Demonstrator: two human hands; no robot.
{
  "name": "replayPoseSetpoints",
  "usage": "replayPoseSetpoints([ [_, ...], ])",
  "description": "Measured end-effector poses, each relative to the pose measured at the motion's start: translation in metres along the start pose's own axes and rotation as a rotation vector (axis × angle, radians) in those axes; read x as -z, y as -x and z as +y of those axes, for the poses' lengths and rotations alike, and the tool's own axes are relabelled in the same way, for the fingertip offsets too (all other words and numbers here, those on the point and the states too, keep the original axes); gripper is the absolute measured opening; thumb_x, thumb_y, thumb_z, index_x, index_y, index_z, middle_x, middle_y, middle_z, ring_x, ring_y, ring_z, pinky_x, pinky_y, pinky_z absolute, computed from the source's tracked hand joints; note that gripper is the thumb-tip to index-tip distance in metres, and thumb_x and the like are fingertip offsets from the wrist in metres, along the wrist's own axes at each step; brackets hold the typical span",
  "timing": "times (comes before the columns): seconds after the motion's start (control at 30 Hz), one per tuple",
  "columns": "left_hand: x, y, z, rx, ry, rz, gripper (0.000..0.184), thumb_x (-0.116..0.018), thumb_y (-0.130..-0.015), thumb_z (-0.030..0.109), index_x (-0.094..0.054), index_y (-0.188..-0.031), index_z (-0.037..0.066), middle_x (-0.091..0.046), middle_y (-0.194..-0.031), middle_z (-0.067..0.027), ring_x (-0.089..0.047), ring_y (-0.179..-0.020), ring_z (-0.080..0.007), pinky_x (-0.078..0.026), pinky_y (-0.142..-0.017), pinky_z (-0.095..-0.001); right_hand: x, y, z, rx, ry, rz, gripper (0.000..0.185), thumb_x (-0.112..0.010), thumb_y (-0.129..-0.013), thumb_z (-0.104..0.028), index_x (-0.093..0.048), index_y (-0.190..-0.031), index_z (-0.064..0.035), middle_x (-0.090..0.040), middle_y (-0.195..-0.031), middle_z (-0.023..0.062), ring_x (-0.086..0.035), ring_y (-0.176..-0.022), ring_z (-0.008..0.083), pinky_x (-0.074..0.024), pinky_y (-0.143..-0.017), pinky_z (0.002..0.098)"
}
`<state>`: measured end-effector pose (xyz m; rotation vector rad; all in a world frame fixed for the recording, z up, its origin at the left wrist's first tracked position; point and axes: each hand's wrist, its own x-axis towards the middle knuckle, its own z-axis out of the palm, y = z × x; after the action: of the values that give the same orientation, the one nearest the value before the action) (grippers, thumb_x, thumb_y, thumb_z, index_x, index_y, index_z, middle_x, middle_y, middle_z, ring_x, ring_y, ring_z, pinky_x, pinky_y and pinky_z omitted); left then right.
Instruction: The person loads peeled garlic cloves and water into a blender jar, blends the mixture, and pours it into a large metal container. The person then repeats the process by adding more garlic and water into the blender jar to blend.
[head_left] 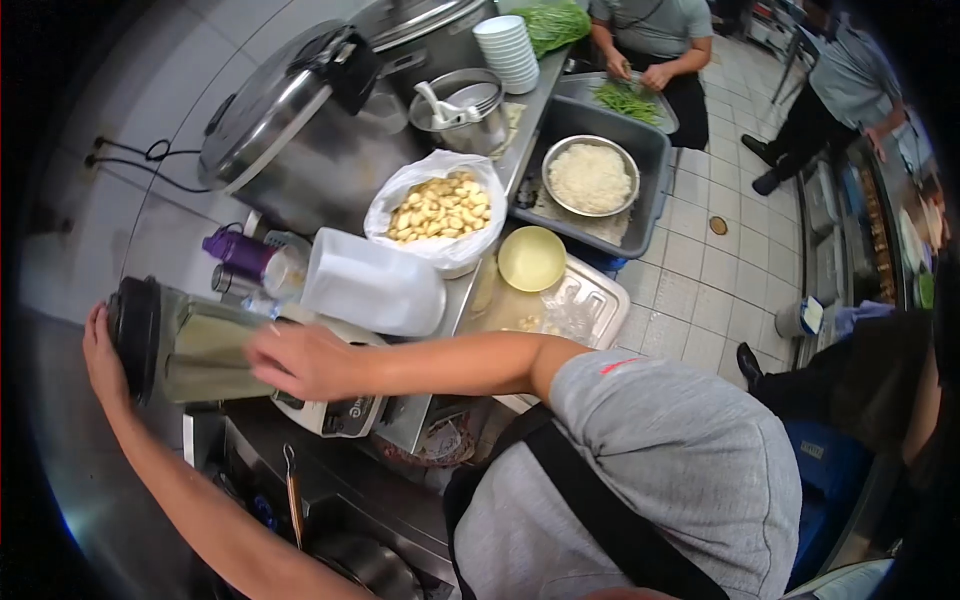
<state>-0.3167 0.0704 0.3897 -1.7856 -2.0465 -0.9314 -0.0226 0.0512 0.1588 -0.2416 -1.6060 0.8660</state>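
A blender jar [205,350] with pale green contents stands on its white motor base [345,415]. My left hand [105,350] grips the black lid [135,335] at its top, fingers around the outer edge. Lower down, my right hand [305,362] is closed at the jar's lower part, a little blurred by motion. Whether a handle lies under its curled fingers is hidden. Close behind my right forearm lies a white plastic container [375,285]. Beside it sits a plastic-lined bowl of peeled garlic cloves [440,208].
A large steel cooker [290,130] and a purple-topped bottle [238,250] stand behind the blender. A grey tub [655,150] holds a bowl of white shreds [590,178]. One person [655,40] handles green vegetables; another person [850,80] stands right. A pan [370,570] sits below.
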Motion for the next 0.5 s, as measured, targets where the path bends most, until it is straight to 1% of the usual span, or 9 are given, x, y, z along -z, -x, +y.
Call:
replayPoseSetpoints([
  [0.03, 0.0, -0.001, -0.002, -0.008, -0.071, -0.005, 0.047, -0.041, -0.094, 0.037, -0.053, -0.124, 0.003, -0.055, -0.124, -0.0135, -0.049, -0.118, -0.0238, -0.033, -0.1, -0.0304, 0.0, -0.024, 0.0, 0.138, 0.066, 0.209, 0.02, -0.058, -0.083, -0.018, -0.051, -0.098, -0.0063, -0.052, -0.079, 0.0111, -0.056, -0.077, 0.0339, -0.0464, -0.07, 0.0414],
  [0.1, -0.003, 0.008, 0.012, 0.016, -0.149, 0.058, 0.05, -0.039, -0.094, 0.041, -0.053, -0.125, 0.004, -0.055, -0.125, -0.0139, -0.05, -0.117, -0.0259, -0.034, -0.099, -0.0317, 0.006, -0.065, -0.008, 0.177, 0.096, 0.409, 0.029, -0.059, -0.083, -0.026, -0.052, -0.099, -0.0027, -0.057, -0.082, 0.0151, -0.057, -0.08, 0.0363, -0.0457, -0.074, 0.0435],
  [0.13, -0.005, 0.012, 0.021, 0.029, -0.189, 0.092, 0.051, -0.039, -0.094, 0.043, -0.053, -0.125, 0.004, -0.055, -0.126, -0.0141, -0.05, -0.117, -0.0269, -0.035, -0.099, -0.0323, -0.001, -0.078, -0.006, 0.012, 0.06, 0.272, 0.032, -0.059, -0.082, -0.029, -0.054, -0.098, -0.0017, -0.058, -0.083, 0.0169, -0.058, -0.082, 0.0369, -0.0455, -0.075, 0.0439],
  [0.2, -0.004, 0.021, 0.042, 0.081, -0.231, 0.053, 0.057, -0.04, -0.092, 0.049, -0.051, -0.127, 0.006, -0.054, -0.127, -0.0131, -0.051, -0.117, -0.0276, -0.035, -0.098, -0.033, -0.019, -0.101, 0.001, -0.317, -0.022, -0.008, 0.038, -0.059, -0.08, -0.034, -0.058, -0.098, 0.0002, -0.062, -0.086, 0.0205, -0.059, -0.085, 0.0381, -0.0453, -0.078, 0.0448],
  [0.23, -0.002, 0.025, 0.052, 0.111, -0.255, 0.035, 0.061, -0.041, -0.091, 0.052, -0.05, -0.129, 0.006, -0.054, -0.127, -0.0125, -0.051, -0.117, -0.028, -0.035, -0.098, -0.0334, -0.03, -0.109, 0.008, -0.314, -0.048, 0.024, 0.04, -0.058, -0.079, -0.035, -0.059, -0.094, 0.0016, -0.062, -0.085, 0.0225, -0.06, -0.084, 0.0386, -0.0458, -0.078, 0.0446],
  [0.3, -0.002, 0.03, 0.067, 0.138, -0.336, -0.015, 0.073, -0.046, -0.084, 0.061, -0.047, -0.131, 0.006, -0.053, -0.127, -0.0148, -0.051, -0.117, -0.0292, -0.036, -0.098, -0.0345, -0.041, -0.114, 0.015, -0.306, -0.098, 0.08, 0.044, -0.058, -0.077, -0.038, -0.063, -0.086, 0.0042, -0.063, -0.082, 0.0265, -0.062, -0.081, 0.0396, -0.0468, -0.078, 0.0443],
  [0.33, -0.003, 0.033, 0.074, 0.154, -0.372, -0.037, 0.08, -0.049, -0.081, 0.065, -0.046, -0.133, 0.005, -0.053, -0.127, -0.016, -0.051, -0.117, -0.0298, -0.036, -0.098, -0.0351, -0.044, -0.114, 0.02, -0.32, -0.113, 0.062, 0.043, -0.058, -0.076, -0.037, -0.063, -0.082, 0.005, -0.062, -0.078, 0.0271, -0.062, -0.078, 0.0399, -0.0474, -0.076, 0.0442],
  [0.43, -0.006, 0.041, 0.102, 0.234, -0.457, -0.067, 0.093, -0.06, -0.07, 0.068, -0.042, -0.134, 0.003, -0.053, -0.126, -0.0209, -0.051, -0.117, -0.0315, -0.037, -0.098, -0.0361, -0.037, -0.114, 0.017, -0.342, -0.138, 0.042, 0.043, -0.058, -0.075, -0.036, -0.063, -0.073, 0.0069, -0.06, -0.069, 0.0281, -0.062, -0.07, 0.0401, -0.0489, -0.071, 0.0436],
  [0.5, -0.006, 0.032, 0.091, 0.19, -0.38, -0.084, 0.095, -0.065, -0.068, 0.065, -0.042, -0.133, 0.0, -0.053, -0.125, -0.0226, -0.051, -0.116, -0.0305, -0.038, -0.096, -0.0357, -0.038, -0.115, 0.017, -0.314, -0.119, 0.065, 0.045, -0.058, -0.074, -0.037, -0.061, -0.07, 0.0074, -0.058, -0.066, 0.0278, -0.062, -0.066, 0.0393, -0.0496, -0.067, 0.0432],
])
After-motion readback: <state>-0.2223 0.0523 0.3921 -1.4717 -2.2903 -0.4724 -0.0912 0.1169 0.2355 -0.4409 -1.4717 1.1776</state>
